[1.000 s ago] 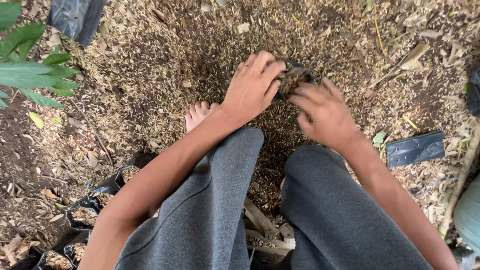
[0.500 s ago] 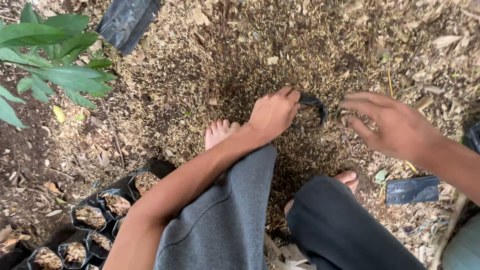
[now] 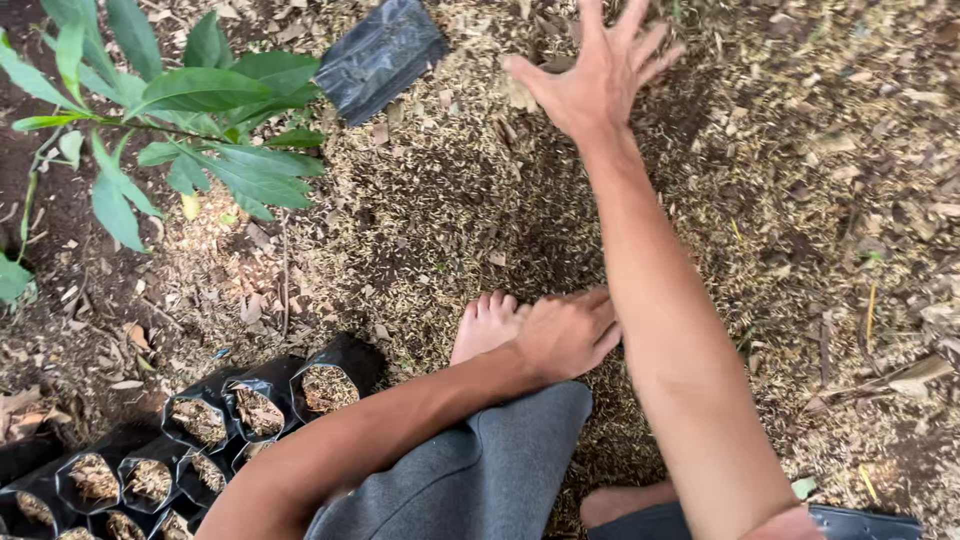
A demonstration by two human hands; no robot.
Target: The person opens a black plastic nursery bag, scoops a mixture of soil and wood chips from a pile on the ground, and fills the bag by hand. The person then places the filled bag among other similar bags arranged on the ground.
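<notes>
**Right hand spread wide over the husk pile, left parked by the toes**

Squatting barefoot on a heap of rice-husk potting mix [image 3: 480, 230]. Right hand [image 3: 595, 75] stretched far forward, fingers [image 3: 640, 30] fanned open and gripping nothing, palm down just over the mix. Just off the thumb side of those fingers, an empty black plastic grow bag [image 3: 385, 55] lying flat on the husks, near but not touching.

Left hand [image 3: 565, 335] low and close in, resting on the mix right beside the bare left foot [image 3: 485, 325], knuckles touching the toes or as good as. Fingers curled under toward the ground; can't tell whether anything sits inside them, since only the back of the hand shows.

Well behind the left fingers, down toward the elbow: a cluster of filled black grow bags [image 3: 240, 410], packed side by side, upright, tops open and topped with the same husk mix. Beyond the cluster, a leafy green seedling [image 3: 190, 120] over darker bare soil. Grey trousers [image 3: 480, 470] below the forearms, and another bare foot [image 3: 625, 500] peeking out under the right arm.
</notes>
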